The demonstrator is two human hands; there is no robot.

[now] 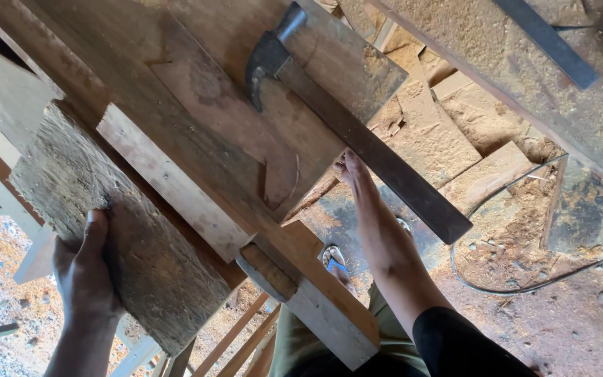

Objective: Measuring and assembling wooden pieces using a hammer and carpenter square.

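My left hand (86, 274) grips the near edge of a rough, weathered wooden plank (106, 230) that lies on a wooden workbench (176, 91). My right hand (352, 169) reaches forward, its fingers curled under the edge of the bench boards beside the long dark handle of a claw hammer (364, 146). The hammer's dark metal head (268, 59) rests on a reddish board at the top of the view. Whether the right hand touches the handle cannot be told.
A pale wooden batten (169, 185) runs diagonally across the bench. Below, a sawdust-covered floor holds wood offcuts (448, 139) and a black cable (525, 283). Another sawdust-strewn board (525, 77) with a dark metal bar (546, 42) lies at the upper right.
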